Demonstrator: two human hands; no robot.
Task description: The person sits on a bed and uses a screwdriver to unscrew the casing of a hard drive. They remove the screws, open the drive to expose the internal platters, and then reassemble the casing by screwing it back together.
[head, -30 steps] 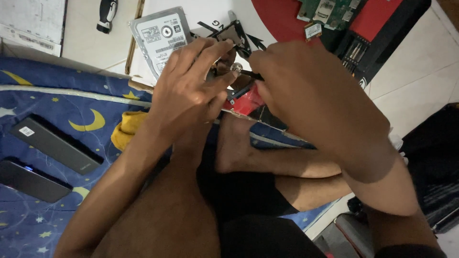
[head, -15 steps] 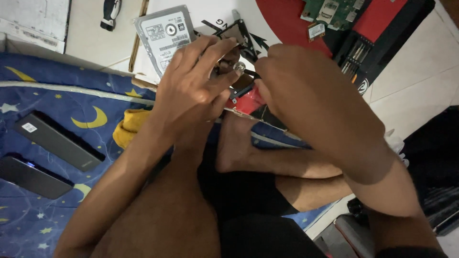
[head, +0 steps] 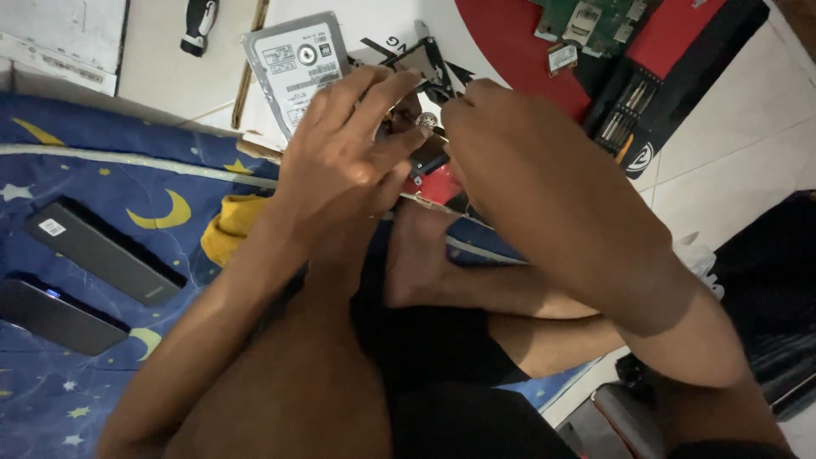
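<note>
Since the earlier frame both hands have drifted slightly right. The small dark bracket sits above the crossed legs, pinched by left hand; right hand closes beside it, its hold hidden. A silver hard drive lies just behind.

Hard drive lies behind the hands.

A home, with repair work done on the floor: pale floor tiles at the right of the frame, a blue moon-and-star bedsheet at the left, and a hard drive, green circuit board and screwdriver-bit case spread along the top.
</note>
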